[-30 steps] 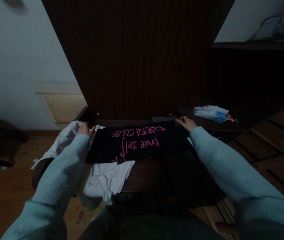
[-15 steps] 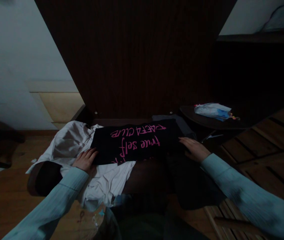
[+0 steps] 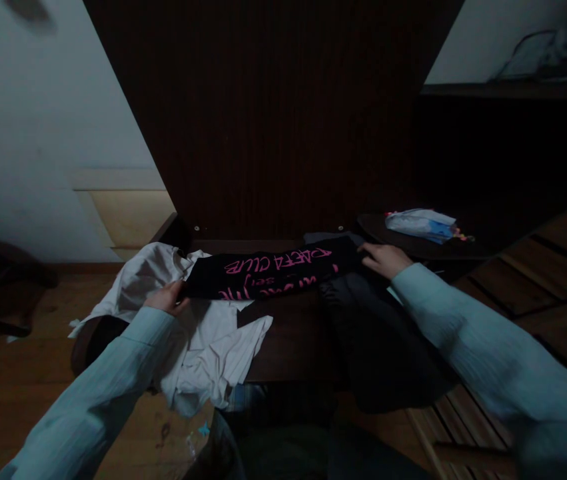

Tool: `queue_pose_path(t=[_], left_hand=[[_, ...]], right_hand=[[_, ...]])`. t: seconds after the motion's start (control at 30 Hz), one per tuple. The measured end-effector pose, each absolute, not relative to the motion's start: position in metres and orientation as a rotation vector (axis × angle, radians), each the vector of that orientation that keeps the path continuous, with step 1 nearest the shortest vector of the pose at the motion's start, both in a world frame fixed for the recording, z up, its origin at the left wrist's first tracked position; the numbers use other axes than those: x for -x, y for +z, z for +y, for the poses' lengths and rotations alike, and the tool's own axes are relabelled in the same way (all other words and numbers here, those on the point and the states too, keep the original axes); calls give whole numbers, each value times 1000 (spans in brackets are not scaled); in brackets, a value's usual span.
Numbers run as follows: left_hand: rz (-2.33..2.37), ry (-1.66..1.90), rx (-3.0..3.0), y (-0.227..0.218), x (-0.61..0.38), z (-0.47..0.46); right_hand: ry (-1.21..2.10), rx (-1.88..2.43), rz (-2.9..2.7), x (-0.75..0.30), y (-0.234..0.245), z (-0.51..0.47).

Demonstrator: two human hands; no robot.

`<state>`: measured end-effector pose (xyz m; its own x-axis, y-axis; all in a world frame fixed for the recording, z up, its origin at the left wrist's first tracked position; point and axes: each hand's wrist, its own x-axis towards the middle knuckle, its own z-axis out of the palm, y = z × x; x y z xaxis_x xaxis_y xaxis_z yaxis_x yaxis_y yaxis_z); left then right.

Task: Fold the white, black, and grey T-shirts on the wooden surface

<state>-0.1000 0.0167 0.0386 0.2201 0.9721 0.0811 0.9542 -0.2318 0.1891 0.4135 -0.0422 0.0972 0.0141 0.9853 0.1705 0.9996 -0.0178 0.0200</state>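
A black piece of clothing [image 3: 283, 270] with pink handwritten-style lettering stretches as a narrow folded strip between my hands. My left hand [image 3: 167, 297] pinches its left end, and my right hand [image 3: 384, 259] grips the right end, fingers closed on the cloth. The lettering reads upside down, partly lost in the fold. Beneath the left end lies a crumpled white garment [image 3: 208, 353], draped over a dark brown seat [image 3: 288, 343]. A dark grey garment [image 3: 383, 347] hangs over the seat's right side, below my right hand.
A tall dark wooden panel [image 3: 273, 120] rises directly behind the seat. On a dark rounded ledge [image 3: 478, 248] at right lies a blue and white plastic packet [image 3: 423, 225]. Slatted wood [image 3: 468, 417] is at lower right, and a dark stool [image 3: 3, 287] stands by the left wall.
The black cloth has been folded narrower, its near edge now lifted farther from me. Both hands moved away from my body and closed on its ends.
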Motion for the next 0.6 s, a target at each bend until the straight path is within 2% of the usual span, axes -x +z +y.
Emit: queue_pose_path(t=[0.1,0.27,0.33,0.47,0.6], left_hand=[[2010,487,-2296,68,99,25],[2084,1297,-1771,112,80,39],[2037,1473,-1689,128,72,42],[1899,1573,-1856,151,69,40],[1549,1573,-2068,148,66,22]], right_hand=[[-226,2073,-1928,-412,136,-14],[-259,1841,-1587,-403,198,18],[-283,1801,-1479,-399,223,21],[-361,1759,-1330,-398,264,8],[-413,1717,-1251,-415,294,-25]])
